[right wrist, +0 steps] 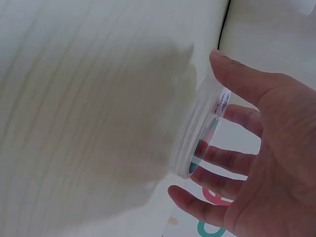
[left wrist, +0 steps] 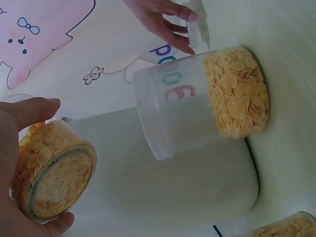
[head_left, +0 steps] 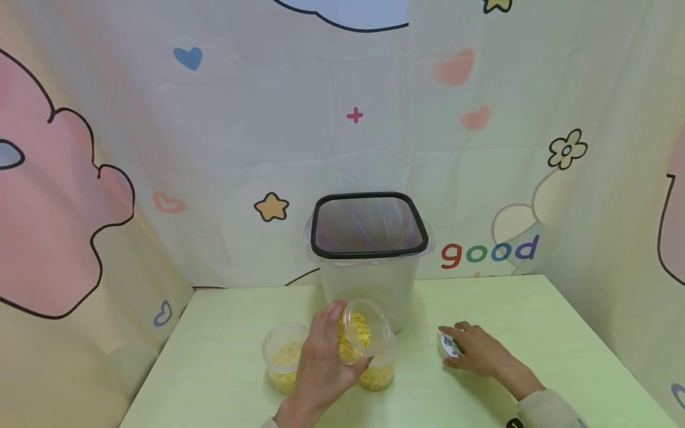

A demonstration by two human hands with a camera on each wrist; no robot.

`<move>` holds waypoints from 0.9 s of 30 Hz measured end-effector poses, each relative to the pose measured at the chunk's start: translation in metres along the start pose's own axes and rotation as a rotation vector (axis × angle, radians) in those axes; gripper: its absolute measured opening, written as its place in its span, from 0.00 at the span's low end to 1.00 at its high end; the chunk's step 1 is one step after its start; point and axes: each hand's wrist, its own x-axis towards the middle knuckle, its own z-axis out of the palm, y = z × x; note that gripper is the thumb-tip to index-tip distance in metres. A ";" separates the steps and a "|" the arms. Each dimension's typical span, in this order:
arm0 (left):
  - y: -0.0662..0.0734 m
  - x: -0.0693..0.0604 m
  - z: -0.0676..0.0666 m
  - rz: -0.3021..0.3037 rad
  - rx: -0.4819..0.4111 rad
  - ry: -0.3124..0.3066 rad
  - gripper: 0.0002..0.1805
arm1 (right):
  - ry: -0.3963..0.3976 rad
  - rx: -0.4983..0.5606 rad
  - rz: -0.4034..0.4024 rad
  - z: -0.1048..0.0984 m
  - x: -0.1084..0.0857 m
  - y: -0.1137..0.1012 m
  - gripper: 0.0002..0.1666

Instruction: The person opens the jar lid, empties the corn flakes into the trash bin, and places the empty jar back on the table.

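My left hand [head_left: 323, 362] [left wrist: 12, 148] grips a clear jar [head_left: 350, 346] [left wrist: 64, 170] of yellow flakes, its open mouth tilted to the right in the head view. That jar is raised in front of another open flake jar [head_left: 377, 378] [left wrist: 237, 94], which stands on the table. Over at the right, my right hand [head_left: 478, 352] [left wrist: 163, 19] [right wrist: 271, 143] has its thumb and fingers around the rim of a round clear lid [head_left: 448, 346] [left wrist: 197, 24] [right wrist: 200, 131] with a printed top, low at the table surface. Fingers partly cover the lid.
Left of the held jar stands an open tub [head_left: 282, 365] of flakes, partly behind my left hand. A pale bin [head_left: 369, 282] [left wrist: 163, 187] with a black rim and plastic liner stands behind the jars on the light green table [head_left: 214, 356]. A printed curtain [head_left: 241, 119] hangs behind.
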 end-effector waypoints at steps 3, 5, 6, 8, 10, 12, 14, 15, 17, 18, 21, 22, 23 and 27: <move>-0.001 0.001 0.000 -0.006 -0.002 0.011 0.58 | -0.008 0.002 0.006 0.001 0.000 0.000 0.43; -0.002 0.001 0.000 -0.009 -0.004 0.013 0.58 | -0.009 0.001 0.007 0.002 0.000 0.001 0.43; -0.002 0.001 0.000 -0.010 -0.006 0.013 0.57 | -0.009 0.001 0.006 0.003 -0.001 0.001 0.43; -0.002 0.001 -0.001 -0.011 -0.007 0.012 0.57 | -0.005 0.001 0.003 0.004 -0.001 0.001 0.43; -0.002 0.001 -0.001 -0.013 -0.007 0.010 0.57 | -0.003 0.001 0.006 0.006 -0.001 0.002 0.43; -0.002 0.000 -0.001 -0.015 -0.008 0.009 0.56 | -0.002 0.001 0.005 0.007 -0.001 0.003 0.42; -0.002 0.000 -0.001 -0.015 -0.008 0.010 0.56 | -0.005 0.003 0.004 0.008 -0.001 0.004 0.42; -0.002 0.000 -0.002 -0.016 -0.008 0.011 0.56 | -0.008 0.007 0.007 0.008 -0.001 0.004 0.43; -0.002 -0.001 -0.002 -0.016 -0.007 0.012 0.56 | -0.015 0.016 0.006 0.009 -0.001 0.005 0.43; -0.002 -0.001 -0.002 -0.015 -0.006 0.013 0.56 | -0.017 0.021 0.007 0.009 -0.001 0.005 0.43; -0.002 -0.002 -0.002 -0.015 -0.006 0.014 0.56 | -0.021 0.036 0.016 0.008 -0.001 0.004 0.44; -0.002 -0.002 -0.002 -0.015 -0.006 0.015 0.56 | -0.021 0.040 0.017 0.008 -0.001 0.005 0.45; -0.003 -0.002 -0.002 -0.015 -0.005 0.015 0.56 | -0.021 0.044 0.021 0.008 -0.002 0.004 0.45; -0.003 -0.001 -0.003 -0.019 0.000 0.020 0.56 | 0.000 0.037 0.021 0.008 -0.004 0.003 0.46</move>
